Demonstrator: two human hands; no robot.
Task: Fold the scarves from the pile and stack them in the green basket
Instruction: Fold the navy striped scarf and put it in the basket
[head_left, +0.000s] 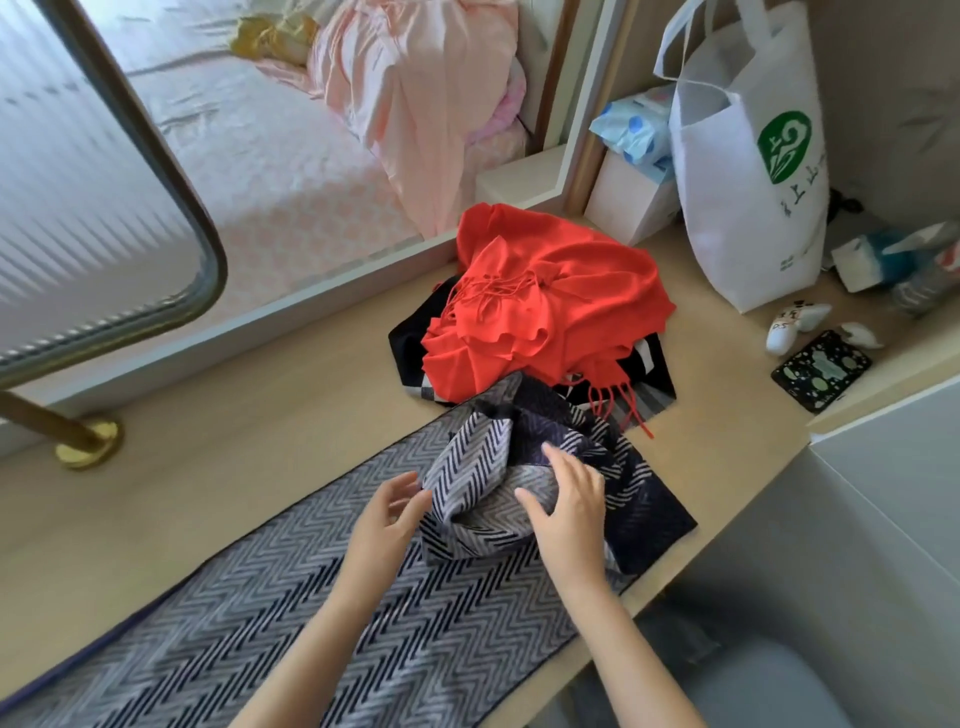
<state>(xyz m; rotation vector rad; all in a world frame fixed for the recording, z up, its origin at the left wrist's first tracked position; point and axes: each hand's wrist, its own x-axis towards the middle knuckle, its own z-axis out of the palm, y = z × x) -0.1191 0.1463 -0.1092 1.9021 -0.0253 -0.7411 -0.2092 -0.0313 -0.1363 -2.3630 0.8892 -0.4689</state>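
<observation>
Your left hand (387, 512), fingers loosely spread, touches the bunched end of the grey-and-navy herringbone woven scarf (322, 597), which lies stretched along the beige wooden desk (208, 467). Your right hand (569, 499) rests flat-fingered on that bunch. Just behind it, a red fringed scarf (545, 306) tops the pile.

This is a bedroom in a home. A wooden desk (234, 467) stands right against a bed (270, 171) with a pale patterned sheet and a crumpled pink quilt (410, 93). A white tote bag (748, 197) and a white box (631, 202) stand at the desk's far right corner, and scarves (545, 301) lie heaped in its middle.
</observation>
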